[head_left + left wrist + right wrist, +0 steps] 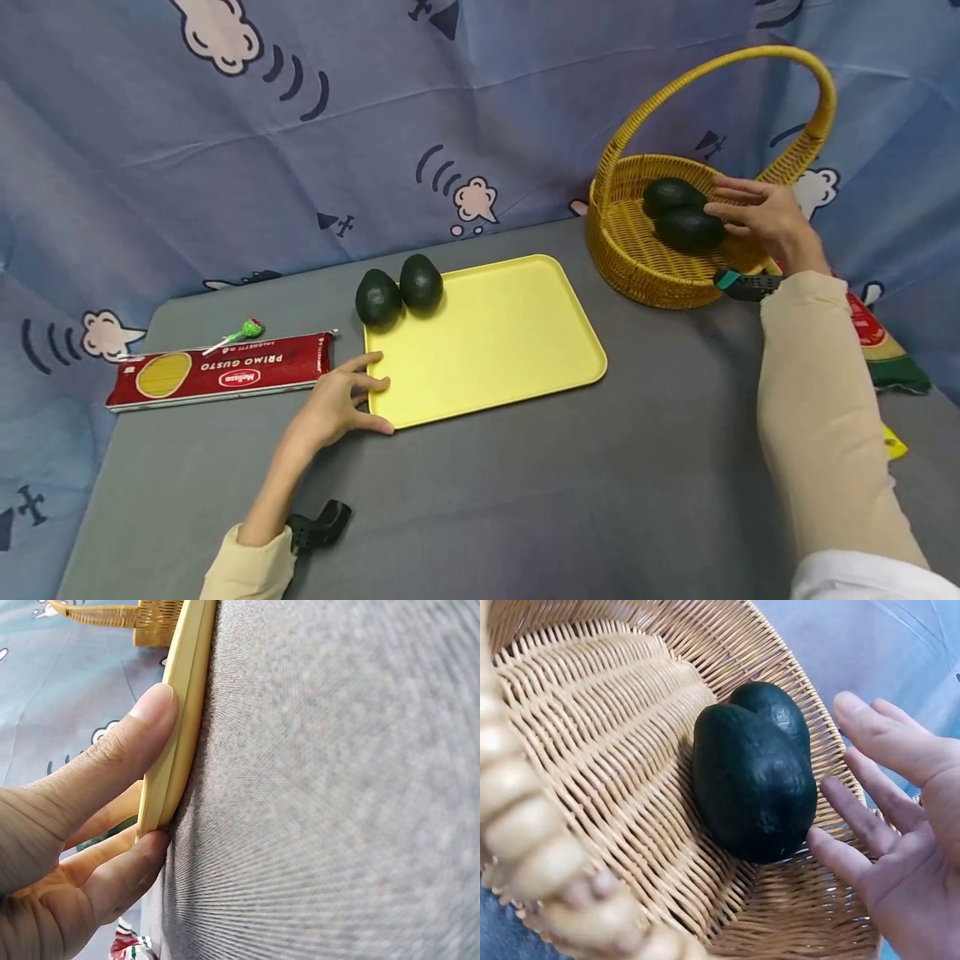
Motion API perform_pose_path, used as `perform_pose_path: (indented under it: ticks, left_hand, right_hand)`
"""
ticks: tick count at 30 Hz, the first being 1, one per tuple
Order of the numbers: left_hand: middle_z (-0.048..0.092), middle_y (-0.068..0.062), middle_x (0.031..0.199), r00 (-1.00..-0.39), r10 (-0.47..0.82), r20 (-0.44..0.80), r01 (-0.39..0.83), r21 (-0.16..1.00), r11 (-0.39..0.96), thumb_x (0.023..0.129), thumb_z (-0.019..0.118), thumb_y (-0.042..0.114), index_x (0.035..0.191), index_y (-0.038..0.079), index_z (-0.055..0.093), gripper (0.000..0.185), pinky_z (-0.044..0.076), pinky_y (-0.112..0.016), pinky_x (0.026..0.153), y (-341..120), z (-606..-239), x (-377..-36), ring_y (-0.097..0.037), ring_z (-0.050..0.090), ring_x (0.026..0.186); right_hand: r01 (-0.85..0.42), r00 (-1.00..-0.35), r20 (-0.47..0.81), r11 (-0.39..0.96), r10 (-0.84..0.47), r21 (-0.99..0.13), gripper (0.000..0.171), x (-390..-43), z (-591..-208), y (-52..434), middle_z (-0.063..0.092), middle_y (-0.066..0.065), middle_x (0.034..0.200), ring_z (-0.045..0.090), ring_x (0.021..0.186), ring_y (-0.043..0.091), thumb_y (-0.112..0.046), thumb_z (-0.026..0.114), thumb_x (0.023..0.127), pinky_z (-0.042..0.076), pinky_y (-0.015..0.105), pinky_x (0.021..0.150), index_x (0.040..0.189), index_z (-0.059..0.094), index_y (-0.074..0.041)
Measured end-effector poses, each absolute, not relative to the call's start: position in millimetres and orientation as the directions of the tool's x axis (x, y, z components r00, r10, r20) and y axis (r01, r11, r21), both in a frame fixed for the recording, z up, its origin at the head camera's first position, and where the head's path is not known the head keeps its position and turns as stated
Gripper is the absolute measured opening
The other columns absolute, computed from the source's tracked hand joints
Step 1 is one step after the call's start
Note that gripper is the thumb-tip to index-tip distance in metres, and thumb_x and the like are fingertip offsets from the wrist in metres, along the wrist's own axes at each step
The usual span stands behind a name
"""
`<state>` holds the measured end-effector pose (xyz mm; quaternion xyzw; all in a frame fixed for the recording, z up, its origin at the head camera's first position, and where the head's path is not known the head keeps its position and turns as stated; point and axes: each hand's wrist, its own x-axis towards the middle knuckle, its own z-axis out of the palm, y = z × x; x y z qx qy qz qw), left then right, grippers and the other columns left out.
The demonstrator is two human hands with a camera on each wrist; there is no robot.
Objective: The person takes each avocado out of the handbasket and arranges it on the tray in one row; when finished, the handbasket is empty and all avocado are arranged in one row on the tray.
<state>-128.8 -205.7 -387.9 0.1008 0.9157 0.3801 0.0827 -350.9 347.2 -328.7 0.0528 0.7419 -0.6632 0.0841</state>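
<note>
At the near left corner of a yellow tray, my left hand grips the rim. In the left wrist view its thumb lies along the tray's edge and the other fingers bend round the corner. Two dark green avocados sit side by side at the tray's far left corner. My right hand is over the right side of a wicker basket, fingers spread and holding nothing. Right beside its fingertips, two more avocados lie against each other on the basket floor.
A red spaghetti pack lies left of the tray, with a green-wrapped lollipop on it. Over the basket arches a tall handle. A red and green bag lies partly behind the right arm. Patterned cloth hangs behind the table.
</note>
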Motion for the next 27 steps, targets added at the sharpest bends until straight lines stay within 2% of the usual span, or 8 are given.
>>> perform_pose_path:
  ticks: [5,9,12,16,19,21,24,27]
  left_hand:
    - [0.044,-0.023,0.142,-0.966,0.25,-0.069,0.129,0.708,0.694,0.062,0.089,0.006,0.111,-0.013,0.066,0.057,0.053,-0.041,0.088,-204.8,-388.8,-130.0,-0.04,0.046,0.126]
    - [0.044,-0.023,0.142,-0.968,0.243,-0.067,0.128,0.701,0.702,0.062,0.089,0.006,0.111,-0.012,0.066,0.057,0.054,-0.042,0.088,-205.4,-388.7,-130.0,-0.04,0.046,0.127]
    - [0.044,-0.023,0.141,-0.966,0.251,-0.068,0.133,0.698,0.703,0.062,0.089,0.007,0.111,-0.012,0.067,0.057,0.054,-0.041,0.088,-205.9,-389.7,-129.1,-0.039,0.048,0.125]
    - [0.045,-0.024,0.141,-0.964,0.259,-0.055,0.147,0.703,0.696,0.062,0.089,0.007,0.111,-0.012,0.067,0.057,0.054,-0.04,0.088,-207.4,-390.4,-128.7,-0.039,0.049,0.123]
    - [0.046,-0.024,0.14,-0.964,0.261,-0.049,0.152,0.704,0.693,0.061,0.09,0.007,0.11,-0.012,0.067,0.057,0.054,-0.04,0.088,-206.6,-391.0,-128.9,-0.04,0.047,0.125]
    - [0.046,-0.024,0.14,-0.965,0.259,-0.047,0.152,0.704,0.694,0.061,0.09,0.006,0.11,-0.012,0.067,0.057,0.054,-0.04,0.087,-206.2,-390.9,-128.9,-0.04,0.047,0.125]
    - [0.045,-0.024,0.141,-0.966,0.254,-0.051,0.145,0.707,0.692,0.061,0.089,0.005,0.11,-0.013,0.067,0.057,0.054,-0.04,0.087,-206.2,-390.8,-128.9,-0.04,0.048,0.124]
    - [0.044,-0.024,0.141,-0.966,0.251,-0.062,0.134,0.711,0.691,0.062,0.089,0.005,0.111,-0.013,0.066,0.057,0.054,-0.04,0.088,-206.2,-390.9,-128.9,-0.039,0.049,0.124]
  right_hand:
    - [0.227,-0.973,-0.228,0.047,-0.02,-0.973,0.059,-349.7,-326.2,350.4,0.061,-0.011,0.117,0.066,0.08,0.0,-0.007,0.078,0.078,0.058,0.02,0.059,0.132,0.061,-0.026]
    - [0.236,-0.971,-0.235,-0.006,-0.031,-0.972,0.053,-350.3,-325.1,348.3,0.064,-0.01,0.11,0.068,0.079,0.005,0.001,0.074,0.08,0.059,0.023,0.06,0.127,0.065,-0.023]
    - [0.231,-0.971,-0.236,0.105,-0.034,-0.967,0.05,-349.8,-325.9,347.5,0.065,-0.014,0.101,0.067,0.078,0.001,0.006,0.062,0.088,0.057,0.018,0.061,0.126,0.064,-0.026]
    - [0.221,-0.967,-0.248,0.275,-0.067,-0.936,0.052,-350.3,-325.0,347.9,0.063,-0.021,0.09,0.066,0.077,-0.004,0.005,0.047,0.096,0.054,0.013,0.063,0.135,0.056,-0.029]
    - [0.228,-0.959,-0.267,0.295,-0.098,-0.928,0.054,-350.4,-325.3,350.8,0.063,-0.023,0.087,0.066,0.077,-0.002,0.004,0.048,0.096,0.056,0.016,0.064,0.141,0.05,-0.026]
    - [0.225,-0.954,-0.273,0.31,-0.122,-0.924,0.055,-351.1,-325.6,351.2,0.063,-0.023,0.088,0.067,0.078,0.0,0.007,0.048,0.094,0.057,0.018,0.066,0.137,0.054,-0.028]
    - [0.204,-0.952,-0.273,0.381,-0.137,-0.902,0.05,-353.3,-328.2,349.2,0.062,-0.021,0.091,0.067,0.078,0.003,0.005,0.056,0.092,0.057,0.019,0.067,0.116,0.066,-0.038]
    - [0.173,-0.947,-0.285,0.511,-0.149,-0.842,0.044,-355.3,-332.0,345.1,0.06,-0.003,0.122,0.063,0.078,0.0,-0.007,0.065,0.091,0.057,0.02,0.068,0.11,0.066,-0.047]
